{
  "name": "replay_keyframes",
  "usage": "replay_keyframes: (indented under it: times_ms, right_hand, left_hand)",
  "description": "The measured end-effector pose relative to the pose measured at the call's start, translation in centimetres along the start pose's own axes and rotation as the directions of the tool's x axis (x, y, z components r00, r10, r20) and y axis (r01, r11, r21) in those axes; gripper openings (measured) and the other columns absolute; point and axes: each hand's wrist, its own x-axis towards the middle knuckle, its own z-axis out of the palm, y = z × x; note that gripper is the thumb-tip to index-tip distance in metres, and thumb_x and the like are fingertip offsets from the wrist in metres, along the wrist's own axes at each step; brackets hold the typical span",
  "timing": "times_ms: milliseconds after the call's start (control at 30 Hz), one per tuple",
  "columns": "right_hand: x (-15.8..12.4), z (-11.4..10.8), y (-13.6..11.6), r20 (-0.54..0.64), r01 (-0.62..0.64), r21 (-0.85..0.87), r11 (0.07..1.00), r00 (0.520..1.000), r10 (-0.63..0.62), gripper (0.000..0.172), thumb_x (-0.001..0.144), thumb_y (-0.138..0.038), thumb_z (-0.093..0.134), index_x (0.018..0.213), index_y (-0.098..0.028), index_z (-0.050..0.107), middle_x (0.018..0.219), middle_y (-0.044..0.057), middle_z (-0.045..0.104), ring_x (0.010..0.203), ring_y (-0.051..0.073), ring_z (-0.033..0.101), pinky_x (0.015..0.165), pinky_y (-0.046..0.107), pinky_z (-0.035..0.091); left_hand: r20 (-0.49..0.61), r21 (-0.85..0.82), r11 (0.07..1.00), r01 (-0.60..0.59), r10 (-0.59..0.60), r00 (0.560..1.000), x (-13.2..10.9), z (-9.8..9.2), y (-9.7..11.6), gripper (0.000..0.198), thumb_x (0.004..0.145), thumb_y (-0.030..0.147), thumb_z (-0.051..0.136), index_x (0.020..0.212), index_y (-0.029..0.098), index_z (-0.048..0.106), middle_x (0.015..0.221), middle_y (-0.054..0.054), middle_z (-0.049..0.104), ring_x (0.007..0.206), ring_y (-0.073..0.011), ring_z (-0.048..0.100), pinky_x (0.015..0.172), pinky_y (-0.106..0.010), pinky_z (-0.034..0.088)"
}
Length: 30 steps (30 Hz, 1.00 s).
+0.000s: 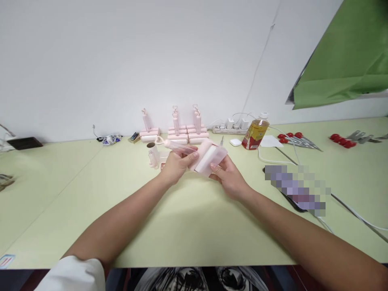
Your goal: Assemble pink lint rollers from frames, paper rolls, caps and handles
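Observation:
Both hands are closed on one pale pink lint roller (pixel 202 157), held tilted above the table. My left hand (pixel 176 165) grips it where the handle (pixel 177 145) meets the head, and the handle points left with a loop at its end. At the head's right side, my right hand (pixel 227 176) holds the translucent cover (pixel 218 155), thumb in front and fingers partly hidden behind. A white roll shows inside the head. Just left of my left hand stand a roll with a brown core (pixel 152 148) and a small pink-handled piece (pixel 153 160).
Several pink lint rollers (pixel 177 136) stand in a row by the wall. To the right are a drink bottle (pixel 256 132), a power strip (pixel 232 130), a white case (pixel 235 142), a blurred-out phone (pixel 294 190) with cables, and red-handled tools (pixel 298 139).

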Motion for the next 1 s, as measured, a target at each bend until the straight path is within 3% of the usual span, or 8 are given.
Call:
replay_keyframes:
  times_ms: [67,133,200,267,367,500,733,1000]
  right_hand:
    - [0.5,-0.4,-0.4,-0.008,0.030,-0.138,0.990,0.999,-0.031,0.052,0.083,-0.048,0.059,0.129,-0.033,0.040,0.129,0.007,0.054,0.110,0.023,0.058,0.084,0.042,0.054]
    - [1.5,-1.3,-0.6,0.027,0.090,-0.441,0.893,0.996,-0.088,0.053,0.083,-0.039,0.059,0.132,-0.027,0.044,0.123,0.010,0.055,0.110,0.026,0.055,0.088,0.044,0.051]
    - [2.6,-2.2,-0.5,0.145,0.196,-0.760,0.620,0.981,-0.131,0.055,0.081,-0.030,0.061,0.134,-0.022,0.049,0.122,0.013,0.053,0.113,0.029,0.050,0.096,0.048,0.044]
    - [3.8,-2.5,-0.4,0.276,0.293,-0.895,0.337,0.956,-0.099,0.056,0.081,-0.025,0.059,0.137,-0.020,0.051,0.122,0.014,0.052,0.114,0.033,0.045,0.100,0.049,0.038]
    - [5.1,-1.9,-0.3,0.359,0.352,-0.923,0.155,0.933,0.020,0.060,0.082,-0.022,0.056,0.141,-0.018,0.048,0.123,0.016,0.051,0.111,0.034,0.044,0.097,0.047,0.038]
    - [6.1,-0.5,0.0,0.372,0.362,-0.926,0.112,0.924,0.092,0.060,0.081,-0.020,0.055,0.140,-0.018,0.049,0.123,0.017,0.051,0.109,0.034,0.044,0.091,0.043,0.040]
    - [6.9,1.1,0.6,0.370,0.355,-0.925,0.134,0.922,0.111,0.052,0.083,-0.022,0.053,0.135,-0.018,0.052,0.119,0.016,0.052,0.105,0.032,0.045,0.087,0.039,0.041]
    - [8.8,-0.4,0.6,0.310,0.296,-0.942,0.156,0.948,0.074,0.049,0.079,-0.019,0.057,0.129,-0.013,0.058,0.121,0.020,0.055,0.109,0.037,0.046,0.090,0.046,0.041]
  left_hand:
    - [-0.157,-0.071,0.996,-0.048,0.036,0.987,-0.2,-1.3,0.7,0.040,0.068,0.045,0.077,0.093,0.015,0.070,0.085,-0.004,0.069,0.076,-0.0172,0.061,0.061,-0.026,0.049]
    - [-0.256,-0.126,0.986,-0.105,0.070,0.964,-0.3,-2.7,1.5,0.041,0.069,0.047,0.076,0.094,0.016,0.069,0.081,-0.002,0.067,0.073,-0.0152,0.060,0.060,-0.025,0.048]
    - [-0.289,-0.146,0.980,-0.134,0.087,0.953,-0.5,-3.9,2.1,0.038,0.071,0.047,0.075,0.091,0.016,0.068,0.079,-0.001,0.065,0.072,-0.0137,0.060,0.060,-0.024,0.047]
    - [-0.304,-0.153,0.979,-0.132,0.080,0.949,-0.8,-4.7,2.6,0.036,0.070,0.046,0.077,0.086,0.016,0.068,0.075,0.001,0.063,0.070,-0.0124,0.059,0.059,-0.023,0.046]
    - [-0.324,-0.148,0.981,-0.125,0.072,0.943,-1.4,-5.1,2.9,0.035,0.067,0.045,0.079,0.083,0.016,0.067,0.068,0.002,0.060,0.063,-0.0108,0.055,0.056,-0.022,0.044]
    - [-0.322,-0.142,0.983,-0.114,0.063,0.945,-1.9,-5.3,3.0,0.034,0.070,0.045,0.077,0.082,0.015,0.068,0.063,0.003,0.055,0.055,-0.0090,0.049,0.050,-0.021,0.040]
    - [-0.331,-0.197,0.978,-0.069,0.000,0.944,-2.3,-5.8,2.5,0.038,0.066,0.045,0.080,0.082,0.013,0.067,0.062,0.003,0.055,0.055,-0.0085,0.050,0.047,-0.019,0.038]
    - [-0.301,-0.218,0.975,-0.033,-0.035,0.953,-2.4,-5.8,2.0,0.041,0.068,0.047,0.079,0.087,0.013,0.067,0.066,0.003,0.056,0.054,-0.0066,0.048,0.045,-0.017,0.036]
